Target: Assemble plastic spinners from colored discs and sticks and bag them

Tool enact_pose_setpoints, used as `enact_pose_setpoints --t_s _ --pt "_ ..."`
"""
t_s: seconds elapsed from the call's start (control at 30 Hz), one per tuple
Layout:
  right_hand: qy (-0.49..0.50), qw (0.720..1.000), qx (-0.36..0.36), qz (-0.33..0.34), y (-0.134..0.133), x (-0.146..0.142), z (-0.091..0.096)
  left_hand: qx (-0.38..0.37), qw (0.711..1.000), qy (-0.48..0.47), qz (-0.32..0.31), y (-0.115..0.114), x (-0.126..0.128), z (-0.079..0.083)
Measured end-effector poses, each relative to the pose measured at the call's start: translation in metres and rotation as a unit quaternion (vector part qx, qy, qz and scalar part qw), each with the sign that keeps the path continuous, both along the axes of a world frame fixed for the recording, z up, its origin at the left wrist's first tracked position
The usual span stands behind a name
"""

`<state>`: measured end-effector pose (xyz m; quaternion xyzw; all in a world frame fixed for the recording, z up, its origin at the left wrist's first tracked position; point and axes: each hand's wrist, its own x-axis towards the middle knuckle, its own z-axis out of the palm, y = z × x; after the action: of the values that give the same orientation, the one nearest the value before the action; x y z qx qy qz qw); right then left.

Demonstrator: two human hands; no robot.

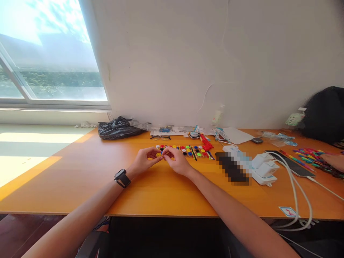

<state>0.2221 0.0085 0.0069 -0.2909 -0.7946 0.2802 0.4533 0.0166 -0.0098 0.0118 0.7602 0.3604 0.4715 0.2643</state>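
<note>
Over the middle of the table, my left hand [145, 160] and my right hand [177, 161] meet at the fingertips. Both are closed in a pinch around something too small to make out; a bit of blue shows near the fingers. Just beyond them lie several small coloured round pieces [199, 154] in red, yellow, green, blue, black and white. Thin coloured sticks [192, 152] lie among these pieces. My fingers hide part of the row. A black watch [122, 178] is on my left wrist.
Behind the pieces lie glasses [160, 137], a red tool [206, 142] and a black plastic bag [118, 129]. To the right are a white power strip [264, 176] with looping cables, a phone [291, 165] and another person's hand [333, 161] by colourful strands [313, 157]. The table's front edge [166, 215] is near me.
</note>
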Motion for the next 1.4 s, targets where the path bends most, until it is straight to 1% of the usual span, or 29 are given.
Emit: enact_pose_setpoints --t_s 0.23,0.4,0.5,0.6,0.67,0.77,0.83,0.93,1.03,1.13,1.23,1.33,1.4 --pt "0.005 1.000 -0.008 0.008 0.003 0.000 -0.004 -0.011 1.000 -0.006 -0.024 0.000 0.001 0.001" --pt "-0.013 1.000 0.006 -0.015 0.003 -0.002 -0.006 -0.009 1.000 -0.002 -0.011 0.002 0.000 0.000" --pt "-0.033 0.999 0.012 -0.016 0.000 -0.003 -0.006 -0.009 1.000 0.007 -0.001 0.003 -0.001 -0.002" --pt "-0.045 0.999 0.012 -0.005 -0.001 -0.003 -0.008 -0.026 1.000 0.008 -0.004 0.003 -0.002 -0.003" --pt "-0.042 0.999 0.012 -0.009 0.000 -0.003 -0.008 -0.052 0.998 -0.011 -0.016 0.003 -0.001 -0.002" --pt "-0.024 0.998 0.004 -0.059 0.003 -0.003 -0.008 -0.100 0.992 -0.073 -0.020 0.004 -0.001 0.001" --pt "-0.015 0.995 0.000 -0.098 0.008 0.000 -0.007 -0.126 0.985 -0.120 -0.003 0.005 -0.003 0.004" --pt "-0.041 0.988 0.025 -0.147 0.017 0.005 -0.008 -0.158 0.971 -0.175 0.027 0.011 -0.008 0.005" --pt "-0.078 0.980 0.055 -0.174 0.023 0.010 -0.010 -0.183 0.963 -0.196 0.040 0.016 -0.012 0.003" --pt "-0.097 0.977 0.068 -0.176 0.025 0.014 -0.012 -0.184 0.964 -0.186 0.044 0.019 -0.014 0.000" --pt "-0.142 0.970 0.083 -0.180 0.025 0.017 -0.012 -0.187 0.969 -0.157 0.034 0.022 -0.013 -0.005" --pt "-0.209 0.958 0.102 -0.169 0.023 0.018 -0.012 -0.163 0.982 -0.086 0.038 0.024 -0.014 -0.010" --pt "-0.242 0.951 0.114 -0.156 0.023 0.016 -0.012 -0.135 0.989 -0.020 0.061 0.025 -0.017 -0.012"
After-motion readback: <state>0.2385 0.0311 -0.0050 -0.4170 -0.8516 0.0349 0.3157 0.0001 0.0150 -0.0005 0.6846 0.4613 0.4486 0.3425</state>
